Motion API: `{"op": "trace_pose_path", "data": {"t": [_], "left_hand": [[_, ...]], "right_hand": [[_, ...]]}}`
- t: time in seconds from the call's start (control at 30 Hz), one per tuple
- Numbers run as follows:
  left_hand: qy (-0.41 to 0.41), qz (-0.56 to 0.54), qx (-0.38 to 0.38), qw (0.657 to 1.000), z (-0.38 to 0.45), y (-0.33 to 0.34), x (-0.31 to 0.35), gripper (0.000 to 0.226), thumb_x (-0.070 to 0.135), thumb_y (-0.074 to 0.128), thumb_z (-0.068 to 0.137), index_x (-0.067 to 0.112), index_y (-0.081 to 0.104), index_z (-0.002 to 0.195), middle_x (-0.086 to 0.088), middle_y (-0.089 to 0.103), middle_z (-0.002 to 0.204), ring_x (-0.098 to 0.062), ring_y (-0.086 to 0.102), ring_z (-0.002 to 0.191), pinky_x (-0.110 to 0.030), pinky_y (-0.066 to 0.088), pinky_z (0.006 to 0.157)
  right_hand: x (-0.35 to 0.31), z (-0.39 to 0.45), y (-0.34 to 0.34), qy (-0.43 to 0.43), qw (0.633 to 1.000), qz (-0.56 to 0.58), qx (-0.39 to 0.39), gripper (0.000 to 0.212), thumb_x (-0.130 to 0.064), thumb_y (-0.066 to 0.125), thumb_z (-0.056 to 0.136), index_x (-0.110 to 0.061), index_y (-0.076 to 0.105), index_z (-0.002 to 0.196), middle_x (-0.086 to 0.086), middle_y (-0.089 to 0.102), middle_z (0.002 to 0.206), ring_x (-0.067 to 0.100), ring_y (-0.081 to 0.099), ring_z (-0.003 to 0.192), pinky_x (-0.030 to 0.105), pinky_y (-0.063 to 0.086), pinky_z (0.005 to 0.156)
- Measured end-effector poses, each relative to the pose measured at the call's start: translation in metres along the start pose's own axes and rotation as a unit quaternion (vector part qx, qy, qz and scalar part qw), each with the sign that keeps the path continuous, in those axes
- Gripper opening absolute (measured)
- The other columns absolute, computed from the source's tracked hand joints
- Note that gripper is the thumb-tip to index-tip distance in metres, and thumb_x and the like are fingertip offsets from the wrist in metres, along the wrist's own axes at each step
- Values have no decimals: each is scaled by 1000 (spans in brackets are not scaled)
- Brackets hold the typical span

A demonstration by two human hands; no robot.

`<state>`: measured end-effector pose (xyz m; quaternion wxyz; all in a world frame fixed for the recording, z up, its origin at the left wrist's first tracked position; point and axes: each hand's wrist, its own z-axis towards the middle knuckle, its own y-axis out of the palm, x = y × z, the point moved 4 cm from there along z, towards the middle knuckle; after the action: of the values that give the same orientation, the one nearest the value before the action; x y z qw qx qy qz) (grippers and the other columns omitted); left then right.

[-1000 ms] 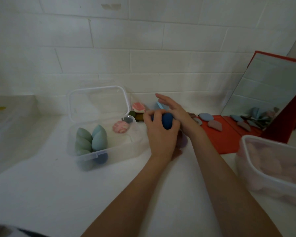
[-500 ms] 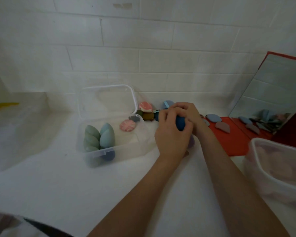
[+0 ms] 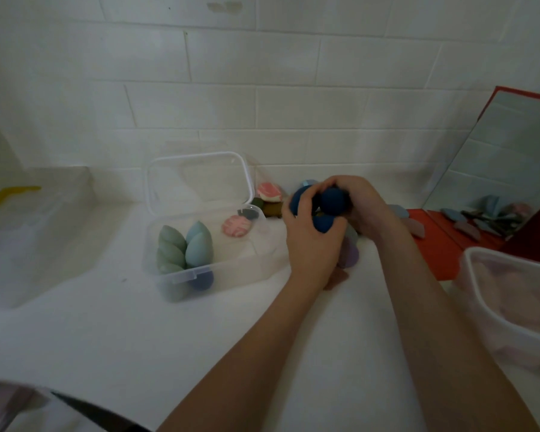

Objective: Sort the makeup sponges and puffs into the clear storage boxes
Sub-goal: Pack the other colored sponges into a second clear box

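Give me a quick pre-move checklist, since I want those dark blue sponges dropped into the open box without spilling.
1. Dark blue sponges gripped by both hands: ok; left hand, right hand.
2. Clear box lid raised: ok.
3. Free floor space in its right half: ok.
4. Green and teal sponges standing at its left end, out of the way: ok.
5. Number of sponges held: cannot tell.
6. Path from hands to box unobstructed: ok.

Right box [image 3: 512, 307] cut off (contents blurred)
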<state>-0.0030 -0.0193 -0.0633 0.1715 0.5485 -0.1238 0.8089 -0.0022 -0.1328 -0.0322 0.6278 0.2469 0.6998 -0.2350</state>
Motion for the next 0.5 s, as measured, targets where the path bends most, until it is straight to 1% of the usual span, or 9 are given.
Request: {"op": "trace_pose_path", "data": {"t": [0.07, 0.13, 0.2, 0.3, 0.37, 0.43, 0.47, 0.5], "left_hand": [[2, -2, 38, 999, 3, -4, -2, 49, 9, 65, 78, 25, 57, 124, 0, 36, 133, -12, 52, 113, -14, 40, 93], [10, 10, 72, 997, 4, -7, -2, 43, 7, 65, 78, 22, 60, 119, 1, 37, 131, -14, 51, 114, -7, 37, 90], [32, 20, 89, 995, 2, -8, 3, 41, 5, 65, 78, 21, 61, 115, 0, 38, 130, -11, 50, 112, -1, 34, 86], [82, 23, 116, 990, -4, -15, 23, 40, 3, 64, 77, 19, 62, 113, -2, 38, 132, -3, 46, 109, 0, 33, 85], [114, 3, 143, 983, -4, -27, 40, 39, 2, 64, 76, 19, 63, 110, -2, 38, 132, -5, 48, 112, -2, 35, 88], [143, -13, 156, 977, -2, -47, 61, 38, 1, 64, 76, 20, 62, 109, -3, 39, 130, -7, 51, 113, -10, 41, 93], [160, -13, 162, 974, -1, -59, 71, 37, 1, 65, 76, 20, 62, 108, -5, 40, 129, -5, 52, 111, -12, 43, 94], [175, -9, 168, 970, 0, -73, 80, 36, 0, 64, 77, 20, 62, 107, -6, 41, 128, -3, 51, 110, -12, 43, 93]], "right_hand": [[-4, 1, 0, 31, 999, 8, 17, 26, 3, 46, 86, -6, 52, 62, 12, 53, 74, 25, 49, 70, 29, 40, 59], [-7, 0, -2, 36, 997, 57, 27, 29, 4, 40, 89, -6, 51, 64, 13, 52, 76, 25, 48, 67, 29, 40, 58], [-10, -1, -3, -6, 993, 118, 29, 32, 8, 30, 86, -4, 52, 67, 15, 54, 82, 26, 51, 72, 29, 42, 60], [-19, -9, 4, -66, 986, 153, 8, 36, 11, 21, 78, -2, 54, 75, 20, 55, 99, 31, 51, 88, 29, 45, 65], [-31, -19, 12, -101, 983, 151, -16, 39, 12, 21, 75, -5, 55, 80, 17, 56, 94, 27, 50, 85, 31, 44, 67], [-44, -31, 21, -128, 980, 143, -46, 43, 12, 23, 75, -8, 58, 87, 11, 53, 81, 21, 49, 76, 29, 44, 64], [-49, -37, 27, -137, 980, 130, -63, 44, 10, 24, 76, -10, 60, 89, 9, 52, 78, 20, 48, 74, 28, 44, 62], [-52, -43, 35, -142, 981, 108, -81, 44, 7, 25, 78, -13, 62, 91, 10, 53, 82, 20, 49, 74, 27, 46, 60]]}}
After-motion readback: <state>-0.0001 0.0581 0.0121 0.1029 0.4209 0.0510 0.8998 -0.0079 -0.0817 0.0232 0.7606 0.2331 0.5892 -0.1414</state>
